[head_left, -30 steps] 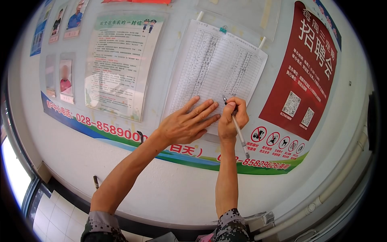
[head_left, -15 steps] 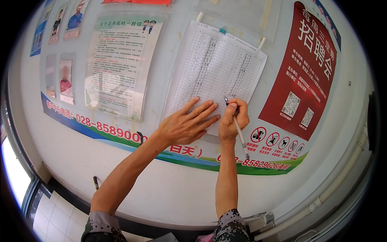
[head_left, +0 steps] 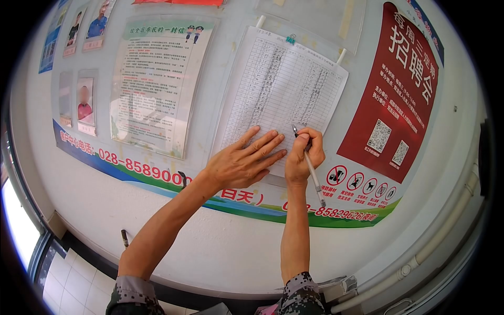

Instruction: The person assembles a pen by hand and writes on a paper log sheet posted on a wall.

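A lined form sheet [head_left: 286, 86] with rows of handwriting hangs on the wall board, held at its top by a small teal binder clip [head_left: 290, 39]. My left hand [head_left: 245, 157] lies flat over the sheet's lower part, fingers spread. Just to its right, my right hand [head_left: 305, 155] grips a clear-barrelled pen [head_left: 313, 173]. The pen's tip touches or nearly touches the sheet among the lower right entries. Both hands cover the sheet's bottom edge.
Left of the sheet hangs a printed letter [head_left: 160, 86] in a clear sleeve, with portrait photos [head_left: 85, 100] farther left. A dark red poster [head_left: 394, 89] is at the right. A pipe [head_left: 415, 262] runs along the lower right wall. Tiled floor [head_left: 73, 283] shows below left.
Almost nothing differs. The pen's top end has shifted very slightly, while my left hand stays in place on the sheet.
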`<state>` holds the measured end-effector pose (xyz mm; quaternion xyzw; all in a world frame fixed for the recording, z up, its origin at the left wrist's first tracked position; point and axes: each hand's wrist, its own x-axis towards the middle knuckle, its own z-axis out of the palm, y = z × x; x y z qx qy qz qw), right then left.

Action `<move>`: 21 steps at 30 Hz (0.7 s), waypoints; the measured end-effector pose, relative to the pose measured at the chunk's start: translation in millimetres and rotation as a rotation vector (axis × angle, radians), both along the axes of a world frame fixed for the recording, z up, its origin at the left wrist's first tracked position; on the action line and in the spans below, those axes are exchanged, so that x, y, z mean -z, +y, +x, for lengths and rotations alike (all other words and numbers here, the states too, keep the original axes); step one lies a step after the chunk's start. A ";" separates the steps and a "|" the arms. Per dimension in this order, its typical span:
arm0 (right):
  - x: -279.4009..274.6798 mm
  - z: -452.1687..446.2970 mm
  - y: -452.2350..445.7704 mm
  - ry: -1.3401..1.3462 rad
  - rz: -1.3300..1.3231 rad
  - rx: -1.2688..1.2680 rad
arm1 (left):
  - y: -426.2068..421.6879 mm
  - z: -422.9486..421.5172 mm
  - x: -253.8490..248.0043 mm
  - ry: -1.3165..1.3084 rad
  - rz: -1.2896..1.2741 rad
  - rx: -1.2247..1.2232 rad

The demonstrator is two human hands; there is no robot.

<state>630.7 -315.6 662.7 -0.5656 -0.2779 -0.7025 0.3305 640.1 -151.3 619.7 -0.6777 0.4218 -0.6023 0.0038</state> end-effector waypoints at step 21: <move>-1.1 -3.4 2.7 -0.017 0.019 0.018 | 0.6 -0.8 -0.9 -0.033 -0.005 -0.008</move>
